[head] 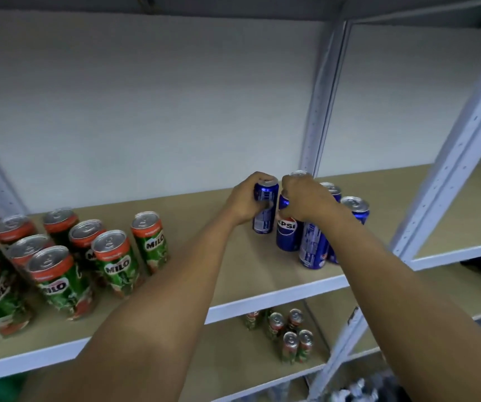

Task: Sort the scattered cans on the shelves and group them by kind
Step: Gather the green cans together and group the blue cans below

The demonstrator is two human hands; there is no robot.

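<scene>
On the tan shelf board (204, 221) several blue Pepsi cans stand grouped at the right. My left hand (245, 198) grips one blue can (264, 219) upright at the left of the group. My right hand (303, 198) grips the top of a Pepsi can (288, 232) beside it. More blue cans (355, 210) stand behind and under my right forearm, partly hidden. Several green and red Milo cans (114, 262) stand grouped at the shelf's left.
A grey metal upright (320, 111) rises just behind the Pepsi cans and another post (465, 134) slants at the right. On the lower shelf stand several small green cans (291, 335). Bare board lies between the two groups.
</scene>
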